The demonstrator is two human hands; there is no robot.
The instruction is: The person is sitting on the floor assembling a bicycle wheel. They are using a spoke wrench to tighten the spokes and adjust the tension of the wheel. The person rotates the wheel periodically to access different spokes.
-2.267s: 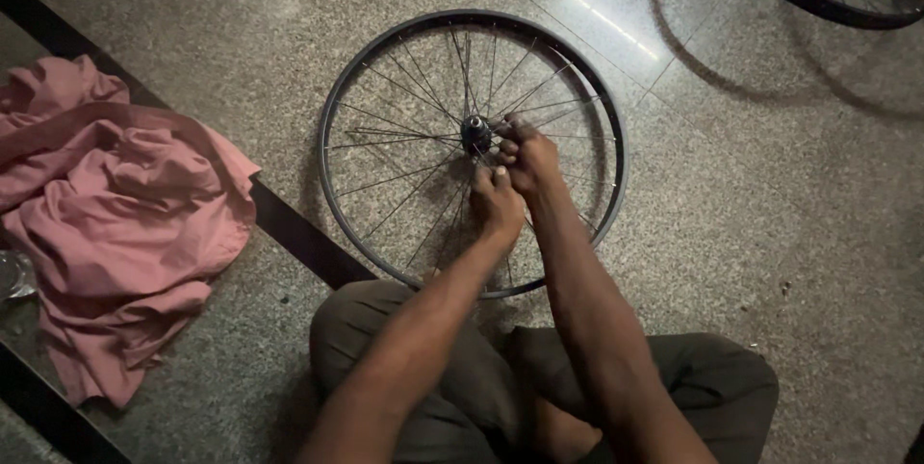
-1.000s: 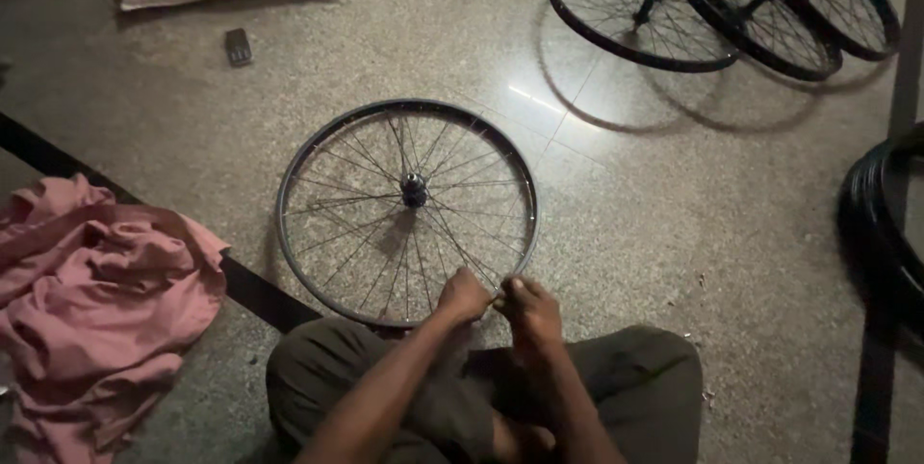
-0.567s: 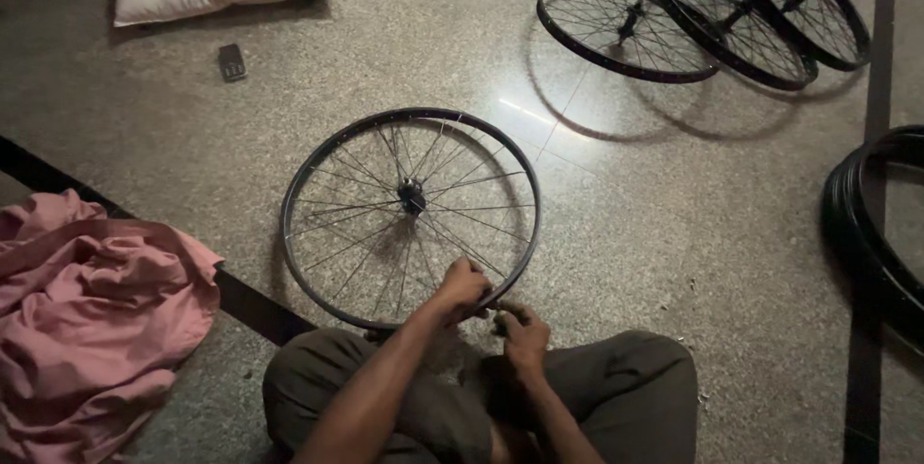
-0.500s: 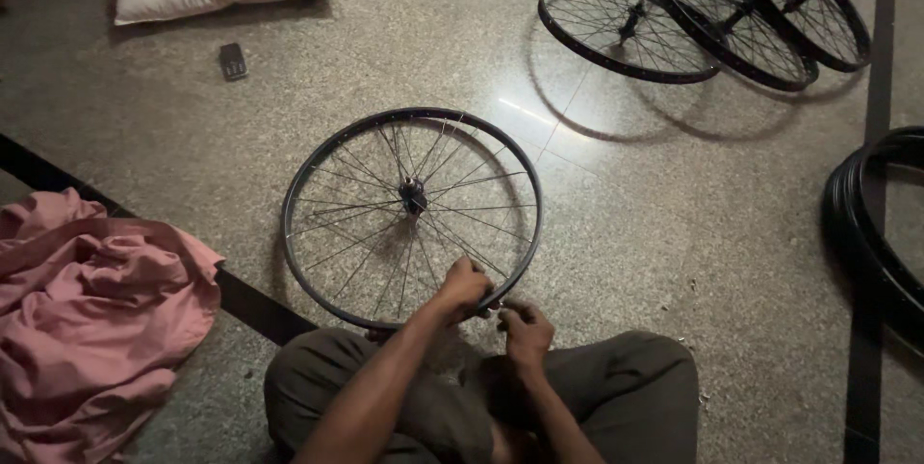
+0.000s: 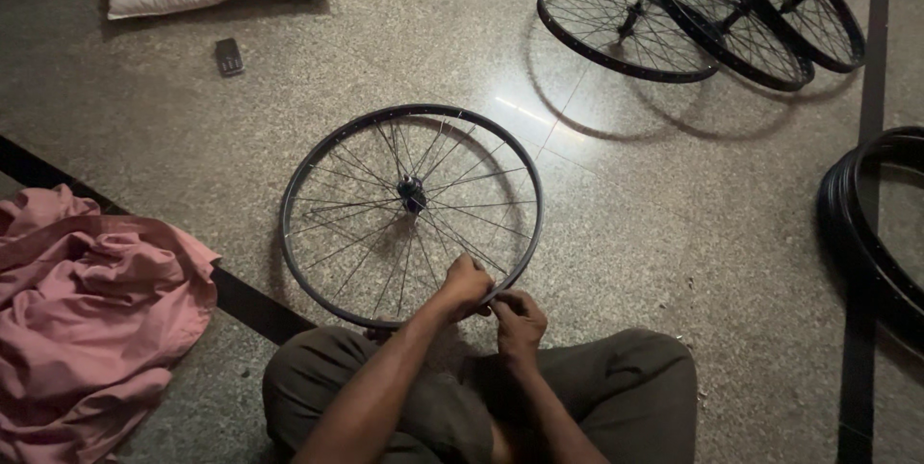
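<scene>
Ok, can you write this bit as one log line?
left hand: on wheel rim | right hand: pinching at rim | nearby: pink cloth, three wheels

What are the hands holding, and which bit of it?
Both hands, left hand and right hand, hold the bicycle wheel at the near edge of its rim, where the spokes meet it. Any small tool between the fingers cannot be told.

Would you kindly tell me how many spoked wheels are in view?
4: one wheel under both hands, and three overlapping at top right. The black hoops at the right edge show no spokes.
</scene>
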